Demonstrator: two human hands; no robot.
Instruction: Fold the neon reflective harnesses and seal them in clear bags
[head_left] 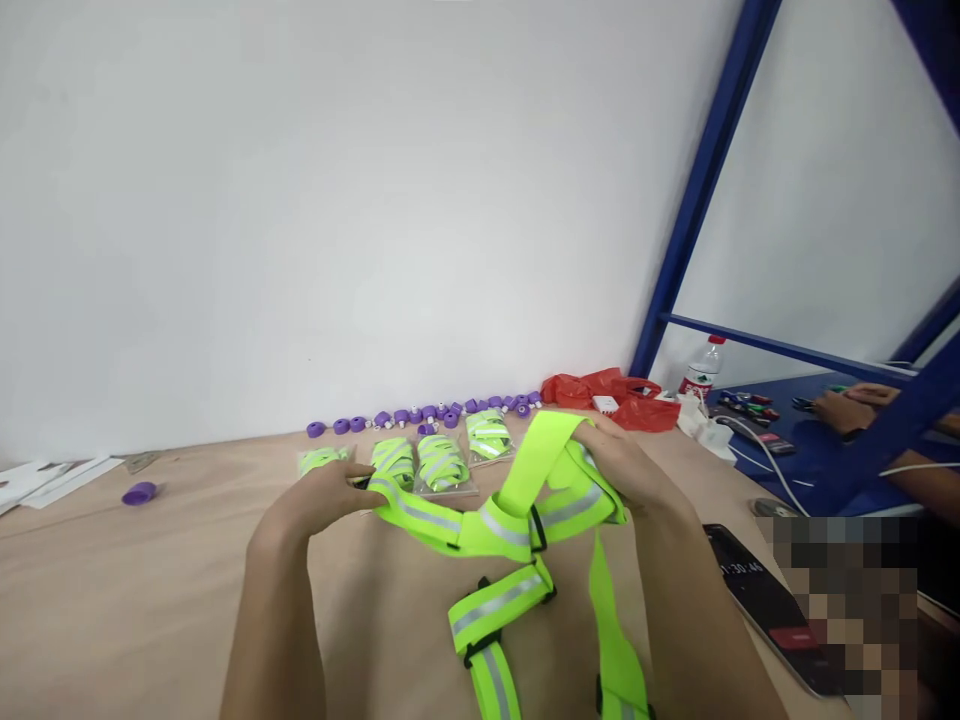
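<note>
Between my two hands hangs a neon-yellow reflective strap harness with silver stripes and black buckles. My left hand pinches one end of a strap. My right hand is closed round a folded, looped part of the same harness. From the middle, straps dangle toward the front edge of the view, where their lower ends leave the frame. Just beyond, clear plastic bags with coiled neon straps lie on the brown paper-like table covering; one bag is partly hidden behind my left hand.
Several small purple rolls line the wall, with one purple ring at left. Red plastic bags, a bottle and a phone lie to the right. Another person's hands show beyond the blue metal frame.
</note>
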